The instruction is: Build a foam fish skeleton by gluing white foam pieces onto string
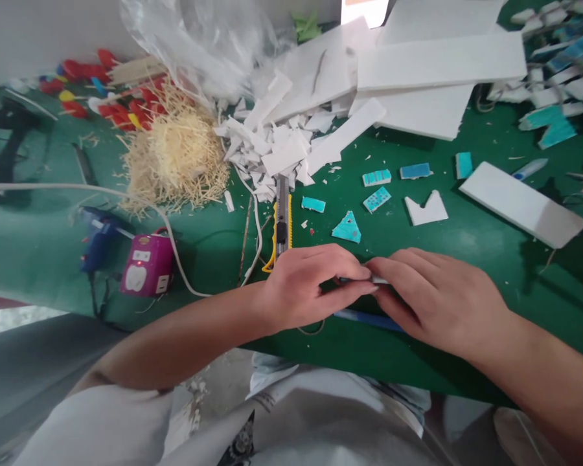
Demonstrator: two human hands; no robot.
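My left hand [315, 285] and my right hand [437, 298] meet over the front of the green table, fingertips pinched together on a small white piece [379, 279]. Fingers cover most of that piece, so its shape is hidden. Beneath the hands lies a blue strip [369, 318], partly covered. A yellow utility knife [282, 220] rests just beyond my left hand. Past the fingers are a blue triangular piece [347, 228], a dotted blue piece [377, 200], a striped blue piece [376, 177] and a notched white foam piece [426, 208].
White foam scraps [286, 149] and large foam sheets [437, 58] fill the back. Left of them sits a heap of straw-like shreds [179, 149]. A purple power socket [148, 264], a blue glue gun [100, 236] and a white cable occupy the left. A foam block [522, 202] lies right.
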